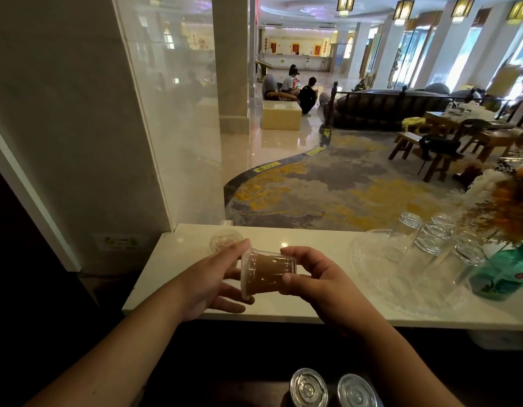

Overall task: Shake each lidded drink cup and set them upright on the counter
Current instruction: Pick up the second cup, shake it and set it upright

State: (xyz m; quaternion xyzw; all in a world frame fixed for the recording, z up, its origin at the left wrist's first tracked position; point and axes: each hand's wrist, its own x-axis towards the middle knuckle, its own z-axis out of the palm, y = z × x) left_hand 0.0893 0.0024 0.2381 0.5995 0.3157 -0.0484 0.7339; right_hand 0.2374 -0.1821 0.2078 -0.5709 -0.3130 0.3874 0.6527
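Note:
A clear plastic cup [267,270] of brown drink lies on its side in the air over the white counter [298,239], its lid facing left. My left hand [213,279] holds the lid end, thumb on top and fingers under. My right hand [313,277] grips the cup's base end from the right. Two more lidded cups [308,387] [357,392] stand upright on a dark lower surface near the bottom edge, below my arms. A loose clear lid [225,240] lies on the counter behind my left hand.
A clear tray [371,259] with several upturned glasses [430,233] fills the counter's right side. A teal bottle [501,277] and dried flowers [506,207] stand at far right. A glass panel and a wall close off the left. Beyond lies a lobby with people and furniture.

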